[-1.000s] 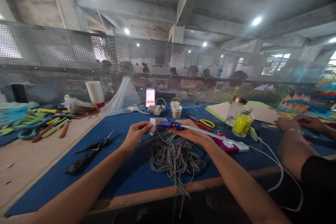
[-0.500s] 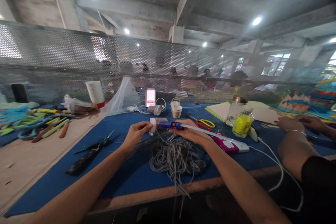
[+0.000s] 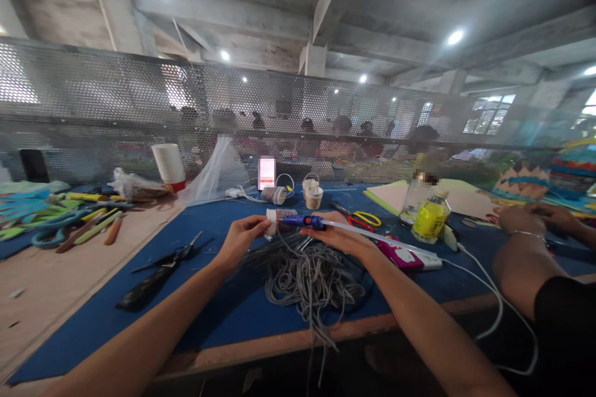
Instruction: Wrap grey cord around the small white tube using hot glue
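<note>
My left hand (image 3: 245, 234) grips a small white paper cup (image 3: 271, 221) by its end, the cup lying on its side in the air. A blue glue gun (image 3: 305, 221) is in my right hand (image 3: 338, 237), its nozzle at the cup's wall. A long clear glue stick (image 3: 367, 236) sticks out of the gun's back. Grey cord (image 3: 314, 282) lies in a loose heap below, and one strand runs up to the cup. Behind stand two small cord-wrapped cups, one tipped over (image 3: 274, 195) and one upright with a handle (image 3: 313, 195).
Black pliers (image 3: 158, 276) lie left, near blue scissors (image 3: 51, 229) and several tools. Red-and-yellow scissors (image 3: 365, 220), a yellow bottle (image 3: 431, 218) and a white cable (image 3: 488, 291) are right. A co-worker's arm (image 3: 519, 254) reaches in there. A perforated metal screen (image 3: 279, 93) spans the back.
My hands, the cup and the glue gun have hardly moved. The co-worker's hand at the right has shifted slightly.
</note>
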### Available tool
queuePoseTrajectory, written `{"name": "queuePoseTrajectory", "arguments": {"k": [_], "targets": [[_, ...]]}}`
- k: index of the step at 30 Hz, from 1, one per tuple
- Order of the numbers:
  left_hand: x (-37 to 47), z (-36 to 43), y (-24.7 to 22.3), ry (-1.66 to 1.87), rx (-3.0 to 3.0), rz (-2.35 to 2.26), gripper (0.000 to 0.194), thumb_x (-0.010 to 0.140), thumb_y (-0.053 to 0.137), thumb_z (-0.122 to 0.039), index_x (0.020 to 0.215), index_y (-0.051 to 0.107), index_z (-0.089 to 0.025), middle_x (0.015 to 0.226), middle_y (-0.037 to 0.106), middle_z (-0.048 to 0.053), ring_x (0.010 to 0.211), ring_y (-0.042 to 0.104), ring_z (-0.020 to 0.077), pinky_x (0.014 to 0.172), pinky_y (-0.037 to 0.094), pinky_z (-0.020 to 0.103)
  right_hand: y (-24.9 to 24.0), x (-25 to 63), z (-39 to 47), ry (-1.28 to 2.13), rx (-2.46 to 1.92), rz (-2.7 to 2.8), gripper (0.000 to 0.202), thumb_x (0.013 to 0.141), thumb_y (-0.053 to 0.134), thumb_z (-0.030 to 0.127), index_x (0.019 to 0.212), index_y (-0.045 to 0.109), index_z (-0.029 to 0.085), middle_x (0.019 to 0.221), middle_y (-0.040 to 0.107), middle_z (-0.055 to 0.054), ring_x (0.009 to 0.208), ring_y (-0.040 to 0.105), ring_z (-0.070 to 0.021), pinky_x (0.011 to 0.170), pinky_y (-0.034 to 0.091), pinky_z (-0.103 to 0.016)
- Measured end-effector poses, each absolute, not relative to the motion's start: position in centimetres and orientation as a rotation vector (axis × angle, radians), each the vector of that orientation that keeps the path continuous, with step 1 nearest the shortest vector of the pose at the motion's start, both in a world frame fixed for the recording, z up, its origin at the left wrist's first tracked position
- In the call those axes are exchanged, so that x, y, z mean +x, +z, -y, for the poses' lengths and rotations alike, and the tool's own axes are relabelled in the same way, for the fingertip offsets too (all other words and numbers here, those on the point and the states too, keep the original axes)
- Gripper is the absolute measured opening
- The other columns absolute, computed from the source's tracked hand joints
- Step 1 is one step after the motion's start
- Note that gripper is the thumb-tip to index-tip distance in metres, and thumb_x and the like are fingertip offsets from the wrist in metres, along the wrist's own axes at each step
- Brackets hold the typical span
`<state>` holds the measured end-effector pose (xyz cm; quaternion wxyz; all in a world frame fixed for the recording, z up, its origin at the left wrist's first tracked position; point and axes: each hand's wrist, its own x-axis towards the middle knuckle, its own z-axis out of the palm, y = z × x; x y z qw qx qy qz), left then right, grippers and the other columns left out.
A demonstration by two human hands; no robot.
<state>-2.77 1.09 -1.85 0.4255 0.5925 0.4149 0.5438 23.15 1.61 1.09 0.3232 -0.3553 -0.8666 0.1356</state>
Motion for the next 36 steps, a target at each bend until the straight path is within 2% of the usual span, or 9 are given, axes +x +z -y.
{"name": "queuePoseTrajectory", "arguments": {"k": [36], "targets": [[-2.64,-0.73,-1.57,1.347,1.574,-1.024,0.029,0.074,0.069,-0.043,0.083,0.075,-0.017,0.075,0.069,0.003,0.069,0.057,0.0171,0.067,0.041,0.027,1.0,23.08,-1.75,0.347,-0.979,2.227,0.042,0.082,0.055,0.058,0.076,0.06,0.017,0.068,0.053,0.002,0.063,0.043,-0.0114,0.056,0.031,-0.02]]}}
